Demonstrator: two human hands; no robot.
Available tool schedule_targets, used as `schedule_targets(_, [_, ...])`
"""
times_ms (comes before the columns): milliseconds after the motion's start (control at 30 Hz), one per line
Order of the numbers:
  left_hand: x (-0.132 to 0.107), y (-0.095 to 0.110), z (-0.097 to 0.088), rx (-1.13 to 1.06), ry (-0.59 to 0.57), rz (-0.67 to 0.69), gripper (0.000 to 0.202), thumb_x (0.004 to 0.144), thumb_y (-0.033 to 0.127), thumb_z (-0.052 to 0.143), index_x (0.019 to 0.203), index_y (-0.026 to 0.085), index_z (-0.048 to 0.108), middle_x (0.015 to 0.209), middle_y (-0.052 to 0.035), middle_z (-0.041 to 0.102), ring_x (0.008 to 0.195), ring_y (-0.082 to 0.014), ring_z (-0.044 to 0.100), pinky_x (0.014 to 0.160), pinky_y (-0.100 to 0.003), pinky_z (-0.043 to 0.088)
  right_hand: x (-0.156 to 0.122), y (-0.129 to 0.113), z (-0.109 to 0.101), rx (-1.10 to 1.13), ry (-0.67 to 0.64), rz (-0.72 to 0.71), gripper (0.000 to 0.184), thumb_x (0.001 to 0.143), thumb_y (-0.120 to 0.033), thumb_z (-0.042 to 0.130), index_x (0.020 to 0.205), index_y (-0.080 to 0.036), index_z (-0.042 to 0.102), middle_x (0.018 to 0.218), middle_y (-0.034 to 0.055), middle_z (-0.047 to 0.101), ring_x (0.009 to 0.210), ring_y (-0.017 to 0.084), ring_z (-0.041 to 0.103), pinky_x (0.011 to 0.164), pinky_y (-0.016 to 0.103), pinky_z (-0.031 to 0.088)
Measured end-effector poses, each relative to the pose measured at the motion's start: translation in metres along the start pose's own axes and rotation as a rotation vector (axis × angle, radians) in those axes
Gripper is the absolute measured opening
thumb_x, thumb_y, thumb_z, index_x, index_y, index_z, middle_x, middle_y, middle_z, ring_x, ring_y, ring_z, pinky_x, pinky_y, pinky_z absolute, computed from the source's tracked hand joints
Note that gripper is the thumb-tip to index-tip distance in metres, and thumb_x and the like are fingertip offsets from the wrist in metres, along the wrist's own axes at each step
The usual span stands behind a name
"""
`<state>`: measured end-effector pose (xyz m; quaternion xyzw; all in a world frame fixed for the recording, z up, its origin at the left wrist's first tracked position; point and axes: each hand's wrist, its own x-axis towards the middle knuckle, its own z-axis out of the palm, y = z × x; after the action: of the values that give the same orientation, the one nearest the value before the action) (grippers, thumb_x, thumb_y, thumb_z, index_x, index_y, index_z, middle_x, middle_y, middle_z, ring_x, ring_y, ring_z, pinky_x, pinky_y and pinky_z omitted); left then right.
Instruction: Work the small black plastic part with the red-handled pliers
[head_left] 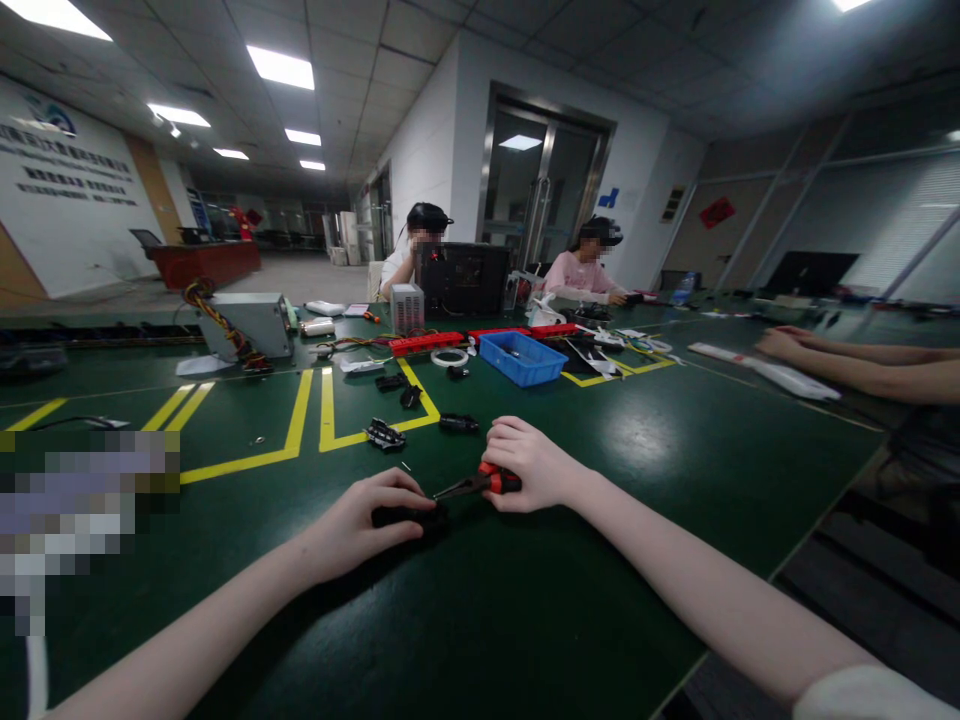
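My right hand [529, 468] is closed round the red and black handles of a pair of needle-nose pliers [466, 486]. The jaws point left, toward a small black plastic part [409, 514] that my left hand [375, 522] grips low over the green table. Fingers cover much of that part, so its exact kind is hidden. The plier tips reach its near right end; I cannot tell whether they pinch it. Just beyond my hands lie a black part with silvery detail [385, 434] and another dark oblong piece [458, 423].
A blue plastic tray [523, 372] stands past my right hand, near red power strips [426, 344]. A metal power supply [246, 326] with bundled wires sits at back left. Two people sit across the table [645, 480]; another person's hands [787, 345] rest at right.
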<state>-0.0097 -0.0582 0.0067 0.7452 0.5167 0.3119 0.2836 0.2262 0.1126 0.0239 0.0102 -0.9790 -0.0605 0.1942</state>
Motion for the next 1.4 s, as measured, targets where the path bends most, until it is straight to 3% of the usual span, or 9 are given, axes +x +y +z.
schedule_targets(933, [-0.0026, -0.0069, 0.0000, 0.048, -0.060, 0.011, 0.035, 0.087, 0.030, 0.060, 0.122, 0.029, 0.059, 0.118, -0.0054, 0.053, 0.109, -0.0237, 0.050, 0.098, -0.040, 0.040, 0.0035, -0.0066, 0.0082, 0.032, 0.011, -0.005, 0.025, 0.076, -0.042, 0.059, 0.082, -0.017, 0.060, 0.078, 0.0041, 0.059, 0.084, 0.019, 0.052, 0.098, 0.041, 0.034])
schedule_targets(1400, [-0.0013, -0.0026, -0.0008, 0.011, -0.047, -0.004, 0.026, 0.085, 0.030, 0.061, 0.111, 0.026, 0.065, 0.117, -0.0049, 0.054, 0.108, -0.0228, 0.052, 0.098, -0.039, 0.041, 0.0034, -0.0055, 0.0072, 0.032, 0.010, -0.002, 0.025, 0.076, -0.042, 0.059, 0.082, -0.018, 0.061, 0.078, 0.0041, 0.059, 0.084, 0.020, 0.052, 0.098, 0.042, 0.035])
